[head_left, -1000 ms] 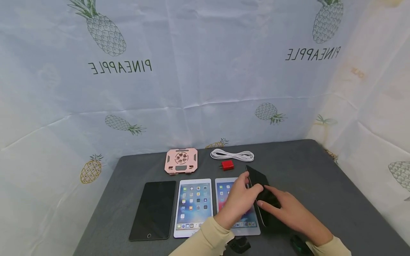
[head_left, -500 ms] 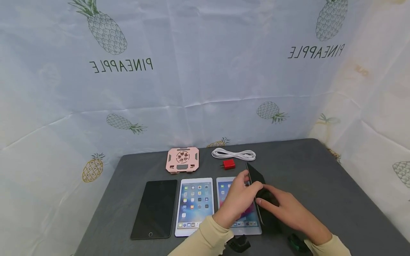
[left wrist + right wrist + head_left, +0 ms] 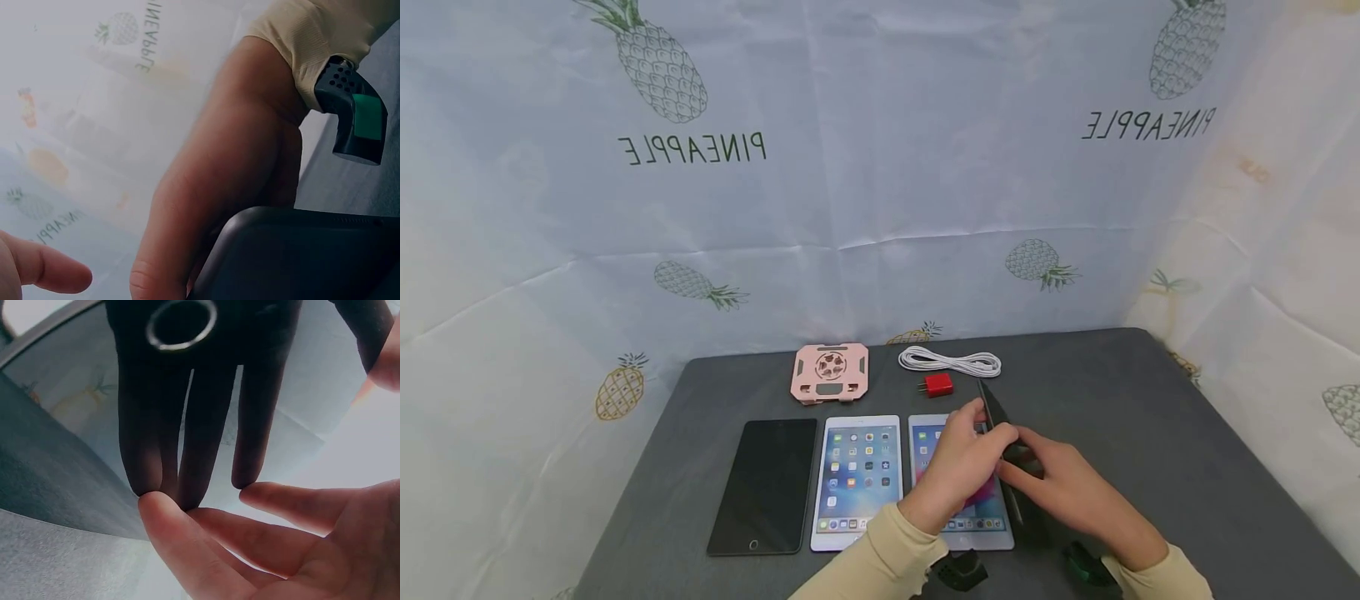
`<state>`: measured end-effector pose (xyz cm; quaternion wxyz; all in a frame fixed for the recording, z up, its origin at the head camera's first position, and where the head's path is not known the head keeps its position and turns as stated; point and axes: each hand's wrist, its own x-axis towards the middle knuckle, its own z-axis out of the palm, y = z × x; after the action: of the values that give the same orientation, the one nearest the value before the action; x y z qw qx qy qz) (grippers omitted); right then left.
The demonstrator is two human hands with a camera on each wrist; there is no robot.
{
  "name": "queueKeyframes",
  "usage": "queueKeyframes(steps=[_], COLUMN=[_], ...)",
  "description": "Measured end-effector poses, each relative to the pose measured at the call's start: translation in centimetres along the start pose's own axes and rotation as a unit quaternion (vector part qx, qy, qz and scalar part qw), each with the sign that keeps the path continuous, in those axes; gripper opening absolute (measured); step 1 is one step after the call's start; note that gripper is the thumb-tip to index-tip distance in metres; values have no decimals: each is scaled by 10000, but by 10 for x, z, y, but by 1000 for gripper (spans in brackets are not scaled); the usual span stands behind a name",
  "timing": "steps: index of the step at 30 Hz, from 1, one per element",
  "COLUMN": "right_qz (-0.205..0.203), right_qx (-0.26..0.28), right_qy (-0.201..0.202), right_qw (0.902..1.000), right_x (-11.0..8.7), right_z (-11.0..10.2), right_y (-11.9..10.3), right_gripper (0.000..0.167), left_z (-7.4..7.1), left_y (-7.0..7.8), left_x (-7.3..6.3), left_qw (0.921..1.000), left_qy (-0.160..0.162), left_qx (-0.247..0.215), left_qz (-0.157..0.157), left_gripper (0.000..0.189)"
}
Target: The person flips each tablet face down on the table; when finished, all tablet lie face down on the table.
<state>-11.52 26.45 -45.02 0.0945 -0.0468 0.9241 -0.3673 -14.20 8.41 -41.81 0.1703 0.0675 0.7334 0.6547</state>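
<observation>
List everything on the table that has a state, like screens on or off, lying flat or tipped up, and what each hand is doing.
Left black tablet: screen dark, lying flat.
Middle white tablet: screen lit, lying flat.
Right white tablet: screen lit, flat, partly under the hands.
Dark tablet: tipped up on edge, held by both hands.
White cable: coiled.
Red charger plug: unplugged, apart from the cable.
Pink stand: lying flat.
Left hand: grips the dark tablet's edge.
Right hand: fingers straight against its screen.

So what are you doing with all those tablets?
A person is lifting a dark tablet up on its edge with both hands. The left hand grips its near-left edge, and the right hand presses flat fingers against its screen. Three more tablets lie flat in a row on the grey table: one dark tablet and two lit ones. Behind them sit a pink stand, a white cable and a red plug.
</observation>
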Motion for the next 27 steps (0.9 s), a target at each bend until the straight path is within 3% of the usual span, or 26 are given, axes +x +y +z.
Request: queueKeyframes(steps=[9, 17, 27], right_qz=[-116, -325, -410], right_qx=[-55, 16, 29], right_qy=[11, 38, 226], right_qw=[9999, 9995, 9989], right_x=[1, -1, -4], right_z=[-6, -12, -16], right_y=[-4, -4, -3], right_gripper=[71, 70, 64], left_z=[1, 2, 5], left_y=[1, -3, -9], left_x=[0, 4, 7], left_qw=[10000, 10000, 9972], left_qy=[-43, -35, -357], left_qx=[10, 45, -638], left_qz=[34, 15, -153], left_gripper=[62, 71, 67])
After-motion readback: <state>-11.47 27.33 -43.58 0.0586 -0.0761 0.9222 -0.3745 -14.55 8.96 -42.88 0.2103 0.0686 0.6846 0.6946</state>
